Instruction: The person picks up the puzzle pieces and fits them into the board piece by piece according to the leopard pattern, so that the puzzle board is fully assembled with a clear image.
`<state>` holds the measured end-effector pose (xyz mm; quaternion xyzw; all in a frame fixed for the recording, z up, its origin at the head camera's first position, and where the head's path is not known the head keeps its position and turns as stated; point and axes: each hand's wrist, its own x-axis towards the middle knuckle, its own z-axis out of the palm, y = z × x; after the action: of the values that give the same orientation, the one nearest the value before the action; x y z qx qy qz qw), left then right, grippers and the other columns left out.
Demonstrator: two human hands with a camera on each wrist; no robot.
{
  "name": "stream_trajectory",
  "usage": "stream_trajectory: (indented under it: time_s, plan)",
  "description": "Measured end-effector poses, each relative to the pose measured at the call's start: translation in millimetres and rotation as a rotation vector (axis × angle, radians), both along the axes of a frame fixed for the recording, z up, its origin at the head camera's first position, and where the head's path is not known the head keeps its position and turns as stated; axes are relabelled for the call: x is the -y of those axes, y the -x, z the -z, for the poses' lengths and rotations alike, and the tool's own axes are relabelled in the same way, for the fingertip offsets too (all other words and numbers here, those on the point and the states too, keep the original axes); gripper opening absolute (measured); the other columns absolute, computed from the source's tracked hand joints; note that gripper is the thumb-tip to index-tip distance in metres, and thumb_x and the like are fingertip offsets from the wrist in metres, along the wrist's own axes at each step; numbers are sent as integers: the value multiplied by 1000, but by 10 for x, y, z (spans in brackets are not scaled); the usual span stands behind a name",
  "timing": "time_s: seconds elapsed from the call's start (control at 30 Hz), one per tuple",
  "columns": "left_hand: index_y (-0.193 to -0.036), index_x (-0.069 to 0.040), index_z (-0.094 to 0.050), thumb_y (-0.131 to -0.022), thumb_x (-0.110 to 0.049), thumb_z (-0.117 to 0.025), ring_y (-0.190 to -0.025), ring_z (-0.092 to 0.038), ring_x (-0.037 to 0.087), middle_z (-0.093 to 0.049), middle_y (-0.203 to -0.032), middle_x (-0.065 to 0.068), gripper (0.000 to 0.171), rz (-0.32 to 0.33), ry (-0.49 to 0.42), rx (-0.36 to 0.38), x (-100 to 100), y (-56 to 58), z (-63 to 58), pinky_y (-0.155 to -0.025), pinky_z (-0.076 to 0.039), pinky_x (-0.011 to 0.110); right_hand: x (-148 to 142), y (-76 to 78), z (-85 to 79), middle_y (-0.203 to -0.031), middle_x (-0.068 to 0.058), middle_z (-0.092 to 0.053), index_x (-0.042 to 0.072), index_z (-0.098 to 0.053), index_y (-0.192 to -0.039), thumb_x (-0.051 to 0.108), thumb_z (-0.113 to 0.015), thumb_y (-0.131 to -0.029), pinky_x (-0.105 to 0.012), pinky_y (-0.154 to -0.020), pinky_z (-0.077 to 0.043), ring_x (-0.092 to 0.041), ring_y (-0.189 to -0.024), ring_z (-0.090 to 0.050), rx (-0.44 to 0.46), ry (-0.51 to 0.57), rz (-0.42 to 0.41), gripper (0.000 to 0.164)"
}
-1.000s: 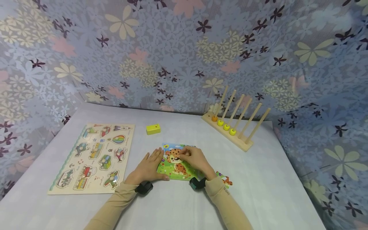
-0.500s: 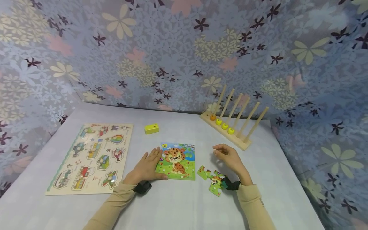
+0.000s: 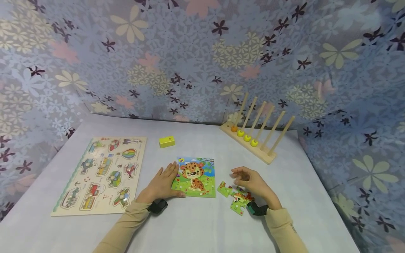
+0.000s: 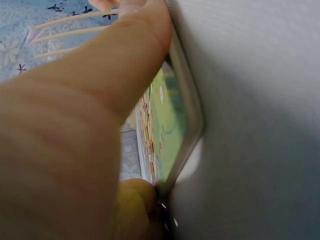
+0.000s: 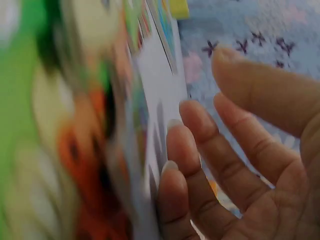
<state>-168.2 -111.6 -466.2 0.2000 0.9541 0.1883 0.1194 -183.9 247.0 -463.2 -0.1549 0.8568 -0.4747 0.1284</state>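
A square leopard picture puzzle [image 3: 194, 177] lies flat on the table in the head view. My left hand [image 3: 162, 184] rests along its left side, fingers straight and the thumb near its lower left corner. In the left wrist view the puzzle's edge [image 4: 195, 120] stands close beside that thumb. To the right of the board is a cluster of loose puzzle pieces [image 3: 236, 207] with green and orange print. Just above and to the right of them is my right hand [image 3: 254, 182], its fingers loosely curved; the right wrist view shows nothing between thumb and fingertips [image 5: 182, 150].
A wooden peg puzzle board [image 3: 104, 175] with vehicle pictures lies at the left. Behind the leopard puzzle sits a yellow block [image 3: 167, 141]. A wooden rack [image 3: 269, 159] with upright rods and several beads stands at the back right, before a floral cloth [image 3: 202, 63].
My right hand has left the leopard puzzle and moved right, then dipped slightly toward the loose pieces. More of those pieces now show. My left hand stays on the board's side.
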Motion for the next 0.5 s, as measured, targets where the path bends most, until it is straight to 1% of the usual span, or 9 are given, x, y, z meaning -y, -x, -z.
stream_trajectory:
  time_s: [0.17, 0.23, 0.33, 0.4, 0.5]
  plan:
    - [-152, 5, -19, -78, -54, -73, -150, -16, 37, -14, -161, 22, 109, -4, 3, 5, -11, 4, 10, -122, -14, 55, 147, -50, 20, -134, -16, -59, 7, -48, -140, 17, -74, -86, -24, -80, -51, -27, -108, -56, -2, -36, -147, 60]
    - [-152, 5, -18, -78, -54, -73, -150, -15, 37, -14, -161, 22, 109, -2, 4, 5, -12, 5, 15, -122, -14, 55, 195, -67, 15, -139, -15, -55, 8, -45, -143, 16, -76, -83, -26, -85, -51, -32, -116, -55, -15, -51, -203, 67]
    - [-152, 5, -18, -78, -54, -73, -150, -15, 37, -14, -161, 22, 110, 0, 4, 5, -12, 12, 18, -122, -14, 55, 244, -79, 7, -141, -15, -53, 6, -44, -143, 9, -77, -81, -29, -90, -52, -34, -123, -53, -36, -62, -263, 71]
    - [-152, 5, -18, -78, -54, -73, -150, -15, 37, -14, -161, 22, 110, 0, 5, 3, -11, 18, 16, -122, -14, 56, 262, -82, 5, -139, -15, -54, 5, -46, -141, 5, -77, -80, -31, -95, -52, -33, -123, -54, -56, -72, -283, 68]
    - [-152, 5, -18, -78, -54, -73, -150, -15, 37, -14, -161, 22, 110, 2, 7, 2, -8, 22, 12, -122, -14, 56, 278, -92, -1, -132, -12, -55, 8, -51, -137, 4, -77, -80, -29, -91, -52, -27, -112, -55, -77, -109, -279, 63]
